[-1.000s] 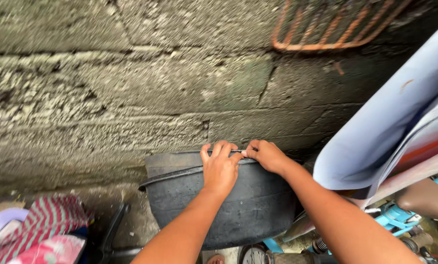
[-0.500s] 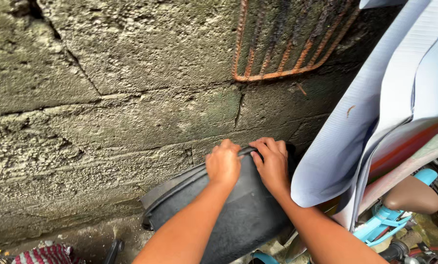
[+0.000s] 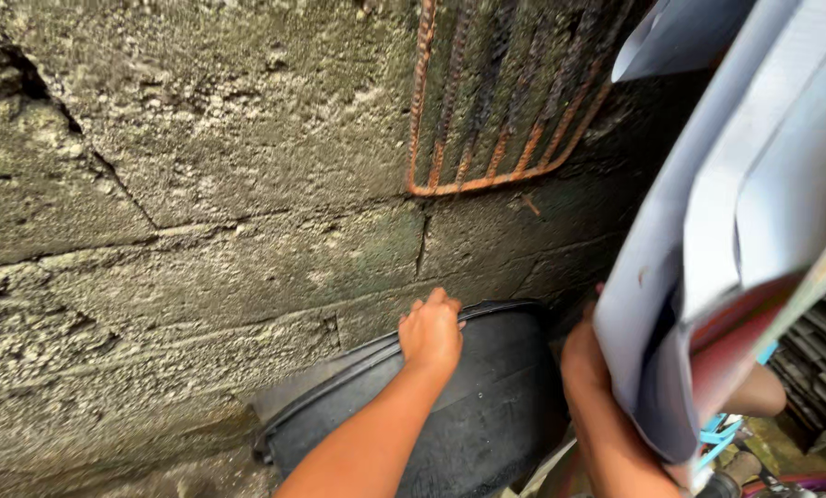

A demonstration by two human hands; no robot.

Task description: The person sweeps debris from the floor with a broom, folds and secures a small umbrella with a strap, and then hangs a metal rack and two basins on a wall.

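Right hand (image 3: 586,355) fingers hidden behind grey sheet (image 3: 708,277).

The wall (image 3: 201,184) is rough, bumpy grey concrete with cracks. The metal bars (image 3: 496,111) on it are rusty and orange. The black tub (image 3: 487,415) looks like smooth, dull plastic. The pale blue sheet (image 3: 736,212) looks smooth, thin and a bit shiny.

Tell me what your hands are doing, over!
Left hand gripping the top edge of the black tyre. Right hand on the tyre, its grip hidden behind pale folded sheets. Tyre leaning against block wall.
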